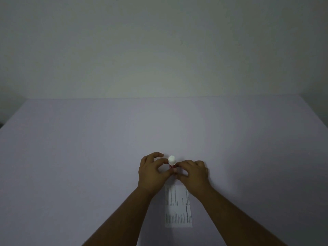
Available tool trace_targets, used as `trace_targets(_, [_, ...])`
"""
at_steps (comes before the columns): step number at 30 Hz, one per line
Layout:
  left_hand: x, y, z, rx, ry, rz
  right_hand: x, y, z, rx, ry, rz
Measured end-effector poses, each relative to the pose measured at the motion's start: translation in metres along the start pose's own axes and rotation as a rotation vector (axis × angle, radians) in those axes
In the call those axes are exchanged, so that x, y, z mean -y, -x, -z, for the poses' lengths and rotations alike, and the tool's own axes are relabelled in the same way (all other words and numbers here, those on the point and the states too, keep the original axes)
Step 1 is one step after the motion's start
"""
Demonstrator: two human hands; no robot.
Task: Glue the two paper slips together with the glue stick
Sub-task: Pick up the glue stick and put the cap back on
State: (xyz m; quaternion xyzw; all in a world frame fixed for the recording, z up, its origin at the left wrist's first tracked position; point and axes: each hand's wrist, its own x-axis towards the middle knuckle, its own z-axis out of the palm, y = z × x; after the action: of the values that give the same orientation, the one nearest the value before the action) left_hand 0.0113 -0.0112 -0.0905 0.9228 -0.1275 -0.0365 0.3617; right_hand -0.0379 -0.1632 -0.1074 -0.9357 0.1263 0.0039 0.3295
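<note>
A glue stick (171, 163) stands upright on the pale tabletop (88, 157), with its white cap on top and a red label below. Both hands are at it. The left hand (153, 172) is curled around the left side, with its thumb and first finger near the red part. The right hand (192, 172) comes in from the right, and its fingertips (177, 166) pinch the body of the stick low down. Both hands look closed lightly on the glue stick, but I cannot tell how hard they squeeze.

Nearer the person, between the two arms, a printed paper slip (178, 206) lies flat on the tabletop. I can only make out one slip; a second one may lie on it or under the hands, and I cannot tell.

This looks like the start: the cap is on, so no glue is on the paper yet. Next, one hand should hold the red body still while the other pulls the white cap straight off.
</note>
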Motion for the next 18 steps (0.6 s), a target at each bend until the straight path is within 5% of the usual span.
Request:
trace_targets(7, [-0.033, 0.008, 0.044, 0.179, 0.603, 0.128, 0.027, 0.024, 0.036, 0.282, -0.819, -0.136])
trace_targets(18, [-0.061, 0.049, 0.073, 0.168, 0.912, 0.322, 0.058, 0.07, 0.072, 0.237, -0.876, -0.152])
